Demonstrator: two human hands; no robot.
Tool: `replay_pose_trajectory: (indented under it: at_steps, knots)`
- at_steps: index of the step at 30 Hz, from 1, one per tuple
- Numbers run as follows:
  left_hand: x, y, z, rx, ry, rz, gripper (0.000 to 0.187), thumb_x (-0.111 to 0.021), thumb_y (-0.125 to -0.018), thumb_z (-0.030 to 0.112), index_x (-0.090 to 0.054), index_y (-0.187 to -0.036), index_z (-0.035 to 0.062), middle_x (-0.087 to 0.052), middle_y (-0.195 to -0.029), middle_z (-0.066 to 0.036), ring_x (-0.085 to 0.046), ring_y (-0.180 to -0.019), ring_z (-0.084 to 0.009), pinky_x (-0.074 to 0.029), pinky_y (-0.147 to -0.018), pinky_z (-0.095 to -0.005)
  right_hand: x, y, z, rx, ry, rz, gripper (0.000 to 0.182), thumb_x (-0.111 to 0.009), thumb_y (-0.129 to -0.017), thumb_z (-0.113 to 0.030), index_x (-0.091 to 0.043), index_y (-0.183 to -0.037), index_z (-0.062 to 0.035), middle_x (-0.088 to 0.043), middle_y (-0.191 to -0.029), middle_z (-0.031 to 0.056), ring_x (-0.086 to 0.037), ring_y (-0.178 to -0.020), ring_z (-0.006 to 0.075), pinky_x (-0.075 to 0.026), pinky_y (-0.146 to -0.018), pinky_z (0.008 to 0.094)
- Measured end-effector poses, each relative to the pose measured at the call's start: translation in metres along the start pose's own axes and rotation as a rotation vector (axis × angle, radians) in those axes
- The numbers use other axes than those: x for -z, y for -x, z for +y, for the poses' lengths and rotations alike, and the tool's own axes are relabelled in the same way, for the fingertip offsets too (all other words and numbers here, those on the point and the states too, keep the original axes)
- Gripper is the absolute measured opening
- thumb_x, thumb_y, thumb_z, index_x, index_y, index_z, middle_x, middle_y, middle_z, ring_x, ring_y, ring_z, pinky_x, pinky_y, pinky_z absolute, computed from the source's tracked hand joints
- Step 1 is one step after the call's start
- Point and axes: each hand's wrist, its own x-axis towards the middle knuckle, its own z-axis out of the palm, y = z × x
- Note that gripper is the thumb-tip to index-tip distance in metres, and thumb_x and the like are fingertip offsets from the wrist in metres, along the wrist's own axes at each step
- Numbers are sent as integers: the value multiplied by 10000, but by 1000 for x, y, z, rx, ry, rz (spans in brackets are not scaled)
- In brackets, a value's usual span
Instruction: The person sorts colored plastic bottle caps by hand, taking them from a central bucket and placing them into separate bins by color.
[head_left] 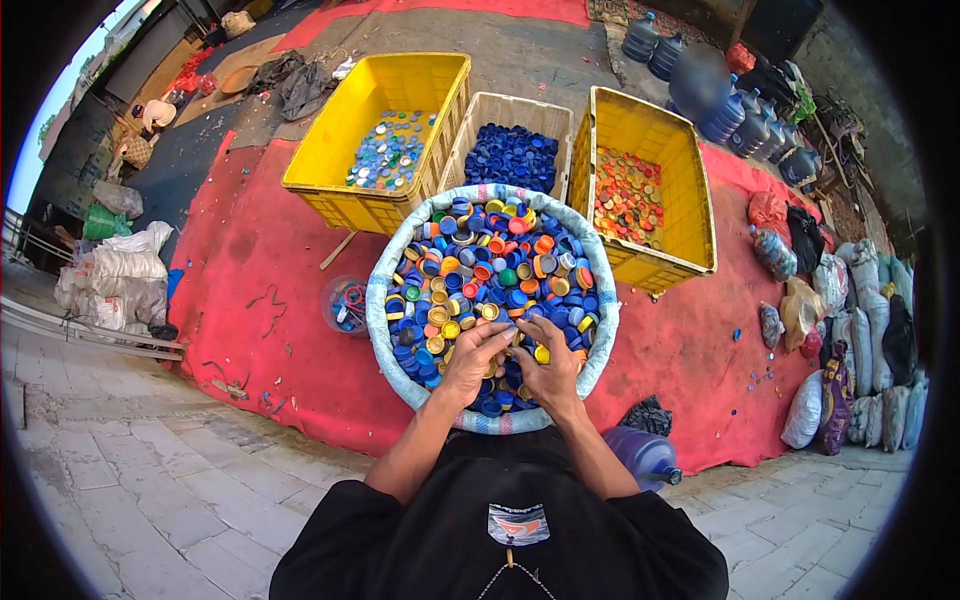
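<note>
A large round tub (378,300) with a pale cloth-covered rim stands right in front of me, full of mixed plastic bottle caps (497,268) in blue, yellow, orange, white and green. Over its near side, my left hand (474,364) and my right hand (550,366) meet at the fingertips. Both are closed in a pinch around a small blue bottle cap (515,323), which the fingers partly cover. Loose caps lie just under and around both hands.
Beyond the tub stand a yellow crate (330,165) with pale caps, a white crate (566,122) with blue caps and another yellow crate (690,190) with orange-red caps. A small clear container (345,305) sits left, a water jug (643,455) right. Sacks (868,310) line the right.
</note>
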Motion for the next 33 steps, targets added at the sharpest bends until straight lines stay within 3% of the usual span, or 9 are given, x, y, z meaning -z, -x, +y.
replay_pose_trajectory:
  at_steps: [7, 10, 14, 18, 19, 23, 27, 30, 33]
  knots:
    - [-1, 6, -1, -18, 140, 20, 198, -651, -911, 198, -631, -1065, 76, -612, -845, 32, -545, -684, -54, -438, -568, -229, -9, 6, 1, 85, 9, 106, 586, -776, -718, 22, -496, -1232, 31, -682, -1078, 167, -687, -973, 259, -531, -849, 334]
    - [6, 6, 3, -89, 173, 51, 222, -663, -903, 194, -618, -1064, 49, -618, -827, 18, -538, -651, -48, -442, -546, -216, -11, 8, 13, -34, -119, 68, 612, -771, -743, 34, -450, -1264, 17, -650, -1126, 185, -658, -1027, 239, -528, -866, 332]
    - [28, 3, 20, -229, 193, 238, 345, -669, -905, 224, -585, -1155, 2, -572, -787, 10, -532, -606, -50, -453, -485, -219, -2, 0, 15, -375, -636, 131, 470, -685, -819, 37, -461, -1232, 18, -596, -1109, 131, -617, -993, 188, -527, -865, 322]
    - [50, 2, 32, -366, 52, 513, 562, -553, -956, 413, -462, -1331, 4, -615, -1003, -73, -565, -592, -108, -463, -452, -244, 15, -3, 23, -605, -1104, 142, 249, -558, -869, -113, -536, -1097, -15, -598, -1003, 88, -598, -894, 183, -510, -832, 338]
    - [55, 1, 32, -381, 133, 520, 531, -531, -963, 421, -475, -1291, 8, -634, -1086, -109, -586, -606, -121, -468, -471, -248, 17, -2, 25, -637, -1176, 153, 241, -558, -867, -122, -540, -1084, -18, -596, -990, 82, -596, -881, 183, -509, -814, 335]
    - [69, 4, 32, -136, 488, 251, 373, -565, -951, 365, -557, -1097, 22, -673, -1031, -112, -584, -604, -114, -474, -518, -258, 16, 4, 28, -755, -1344, 176, 231, -570, -861, -168, -552, -1052, -39, -593, -950, 70, -592, -860, 186, -500, -776, 334]
    - [75, -9, 15, -290, -101, 360, 196, -689, -870, 162, -614, -985, 23, -695, -954, -96, -595, -643, -128, -488, -557, -323, 15, 6, 19, -796, -1409, 145, 236, -576, -865, -198, -555, -1056, -61, -600, -943, 66, -591, -867, 186, -492, -790, 342]
    - [68, -15, 9, -559, -851, 463, 215, -737, -813, 152, -655, -960, 18, -670, -849, -55, -583, -652, -126, -489, -587, -292, 12, 6, 15, -852, -1395, 141, 240, -566, -859, -235, -563, -1033, -68, -593, -932, 56, -582, -851, 193, -484, -781, 344]
    - [58, -13, 10, -628, -1200, 440, 231, -762, -762, 138, -663, -933, 19, -644, -885, -99, -643, -766, -252, -514, -676, -377, 10, 8, 14, -850, -1383, 127, 241, -571, -861, -234, -564, -1039, -73, -594, -937, 53, -588, -853, 189, -490, -780, 343]
